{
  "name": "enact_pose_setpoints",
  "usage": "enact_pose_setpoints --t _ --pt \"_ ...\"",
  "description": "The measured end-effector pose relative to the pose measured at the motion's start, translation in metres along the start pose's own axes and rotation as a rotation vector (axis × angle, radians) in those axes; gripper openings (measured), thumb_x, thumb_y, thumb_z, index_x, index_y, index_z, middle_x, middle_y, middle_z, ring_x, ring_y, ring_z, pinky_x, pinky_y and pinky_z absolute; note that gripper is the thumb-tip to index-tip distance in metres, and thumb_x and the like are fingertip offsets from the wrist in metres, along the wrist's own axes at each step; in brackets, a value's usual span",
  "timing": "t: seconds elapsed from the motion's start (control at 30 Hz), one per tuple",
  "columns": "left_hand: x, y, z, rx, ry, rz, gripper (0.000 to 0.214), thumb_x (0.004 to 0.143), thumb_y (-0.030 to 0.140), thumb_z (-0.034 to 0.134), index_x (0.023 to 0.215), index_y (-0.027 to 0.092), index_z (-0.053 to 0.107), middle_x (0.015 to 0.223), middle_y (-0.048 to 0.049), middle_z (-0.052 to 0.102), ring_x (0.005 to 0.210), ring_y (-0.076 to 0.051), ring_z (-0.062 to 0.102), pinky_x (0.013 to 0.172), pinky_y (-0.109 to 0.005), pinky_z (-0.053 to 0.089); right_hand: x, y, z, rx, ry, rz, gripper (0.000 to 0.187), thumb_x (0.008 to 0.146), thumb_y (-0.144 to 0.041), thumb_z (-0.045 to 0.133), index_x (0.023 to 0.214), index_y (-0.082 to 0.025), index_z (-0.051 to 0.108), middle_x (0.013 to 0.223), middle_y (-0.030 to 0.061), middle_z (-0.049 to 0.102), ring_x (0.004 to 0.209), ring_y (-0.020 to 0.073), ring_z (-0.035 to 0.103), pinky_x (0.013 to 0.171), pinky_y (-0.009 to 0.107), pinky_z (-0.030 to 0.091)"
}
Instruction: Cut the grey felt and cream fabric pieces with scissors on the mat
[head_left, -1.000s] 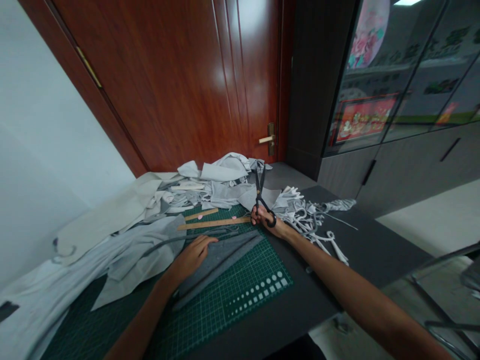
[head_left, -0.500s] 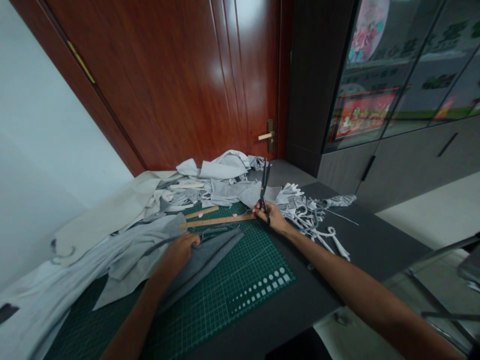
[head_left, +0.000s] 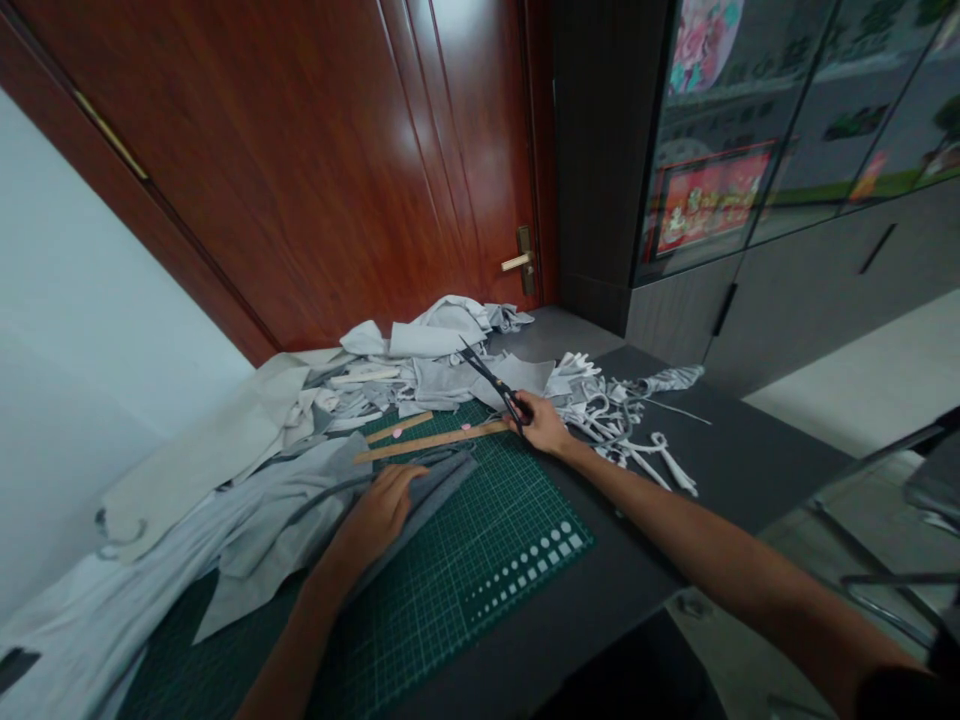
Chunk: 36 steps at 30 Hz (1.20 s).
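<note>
My right hand (head_left: 541, 424) is closed around the handles of black scissors (head_left: 495, 385), their blades pointing up and to the left above pale grey cloth pieces. My left hand (head_left: 386, 502) rests palm down on a folded dark grey cloth (head_left: 442, 487), its fingers stretched out to the right. A dark grey cord (head_left: 330, 492) runs from the left toward those fingers; whether they touch it is hidden. Just beyond the cloth lie a long wooden ruler (head_left: 431, 441) and a shorter wooden strip (head_left: 397, 429). Two small pink pieces are beside them.
A green cutting mat (head_left: 517, 520) covers part of the dark table (head_left: 637, 560). Light cloth (head_left: 210, 450) is heaped along the left wall. White and grey strips (head_left: 611, 410) lie tangled at right. Behind stand a wooden door (head_left: 300, 170) and a glass-fronted cabinet (head_left: 675, 300).
The scissors have tipped from upright to slanting left in my right hand. My left hand has shifted right over the dark grey cloth, its fingers straightening. The view has shifted slightly.
</note>
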<state>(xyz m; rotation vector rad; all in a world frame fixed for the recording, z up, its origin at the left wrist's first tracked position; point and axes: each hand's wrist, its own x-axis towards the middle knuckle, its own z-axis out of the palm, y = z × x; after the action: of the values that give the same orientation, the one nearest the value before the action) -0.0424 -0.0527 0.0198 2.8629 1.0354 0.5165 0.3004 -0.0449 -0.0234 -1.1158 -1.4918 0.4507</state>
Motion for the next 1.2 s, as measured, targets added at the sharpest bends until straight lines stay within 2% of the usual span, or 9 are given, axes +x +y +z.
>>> enact_pose_setpoints --t 0.1,0.2,0.4,0.57,0.73,0.87,1.0,1.07,1.2 --pt "0.002 0.002 0.017 -0.053 0.005 -0.055 0.041 0.101 0.026 0.037 0.141 0.021 0.049 0.141 -0.0106 0.056 0.132 -0.025 0.052 0.115 -0.048 0.040 -0.001 0.000 -0.001 -0.102 -0.038 -0.029 0.018 0.075 -0.031 0.067 0.082 -0.022 0.053 0.070 -0.0029 0.051 0.061 0.0136 0.043 0.061 0.028 0.034" --pt "0.003 -0.004 0.025 -0.112 0.023 -0.097 0.042 0.102 0.034 0.042 0.143 0.022 0.045 0.136 -0.0111 0.058 0.127 -0.026 0.055 0.114 -0.049 0.041 -0.002 0.000 -0.001 -0.183 -0.074 -0.059 0.019 0.077 -0.032 0.065 0.088 -0.022 0.054 0.077 -0.0004 0.055 0.066 0.0151 0.047 0.064 0.029 0.036" --pt "0.003 -0.009 0.030 -0.179 0.055 -0.112 0.045 0.099 0.035 0.049 0.142 0.023 0.045 0.119 -0.0088 0.061 0.109 -0.024 0.060 0.102 -0.044 0.050 -0.003 0.000 0.000 -0.259 -0.160 -0.147 0.022 0.080 -0.031 0.065 0.096 -0.021 0.054 0.088 0.0041 0.060 0.074 0.0181 0.053 0.067 0.030 0.039" --pt "0.003 -0.007 0.034 -0.193 0.055 -0.125 0.042 0.100 0.040 0.048 0.138 0.023 0.048 0.126 -0.0110 0.059 0.117 -0.027 0.057 0.106 -0.047 0.047 -0.005 -0.008 0.003 -0.307 -0.253 -0.262 0.027 0.081 -0.033 0.066 0.101 -0.019 0.055 0.096 0.0074 0.061 0.082 0.0202 0.056 0.075 0.032 0.043" --pt "0.004 0.000 0.030 -0.189 0.008 -0.134 0.042 0.102 0.043 0.043 0.137 0.022 0.051 0.133 -0.0108 0.058 0.126 -0.027 0.053 0.113 -0.048 0.040 -0.009 -0.020 0.008 -0.377 -0.310 -0.353 0.026 0.083 -0.036 0.065 0.099 -0.019 0.054 0.098 0.0088 0.060 0.088 0.0229 0.055 0.081 0.035 0.043" --pt "0.003 0.012 0.024 -0.138 0.002 -0.119 0.043 0.103 0.044 0.040 0.139 0.024 0.051 0.140 -0.0086 0.056 0.134 -0.026 0.047 0.117 -0.049 0.035 -0.011 -0.023 0.010 -0.420 -0.296 -0.361 0.027 0.084 -0.037 0.063 0.100 -0.018 0.052 0.099 0.0095 0.059 0.089 0.0236 0.054 0.081 0.036 0.043" --pt "0.004 0.024 0.021 -0.066 0.001 -0.103 0.052 0.099 0.045 0.050 0.144 0.021 0.046 0.142 -0.0121 0.054 0.134 -0.029 0.047 0.115 -0.051 0.036 -0.010 -0.021 0.006 -0.433 -0.250 -0.333 0.031 0.086 -0.040 0.062 0.104 -0.017 0.051 0.100 0.0103 0.059 0.090 0.0240 0.055 0.082 0.036 0.044" --pt "0.005 0.028 0.020 -0.055 0.005 -0.109 0.052 0.097 0.044 0.054 0.143 0.021 0.047 0.136 -0.0129 0.057 0.127 -0.030 0.051 0.111 -0.050 0.041 -0.009 -0.020 0.004 -0.440 -0.226 -0.321 0.033 0.085 -0.041 0.063 0.105 -0.018 0.050 0.100 0.0099 0.059 0.091 0.0241 0.055 0.082 0.036 0.044" --pt "0.006 0.031 0.021 -0.071 -0.019 -0.147 0.047 0.095 0.037 0.057 0.137 0.017 0.051 0.109 -0.0100 0.062 0.103 -0.026 0.060 0.096 -0.043 0.050 -0.007 -0.020 0.002 -0.478 -0.176 -0.306 0.033 0.084 -0.042 0.063 0.103 -0.018 0.050 0.099 0.0094 0.058 0.089 0.0236 0.054 0.081 0.035 0.043"
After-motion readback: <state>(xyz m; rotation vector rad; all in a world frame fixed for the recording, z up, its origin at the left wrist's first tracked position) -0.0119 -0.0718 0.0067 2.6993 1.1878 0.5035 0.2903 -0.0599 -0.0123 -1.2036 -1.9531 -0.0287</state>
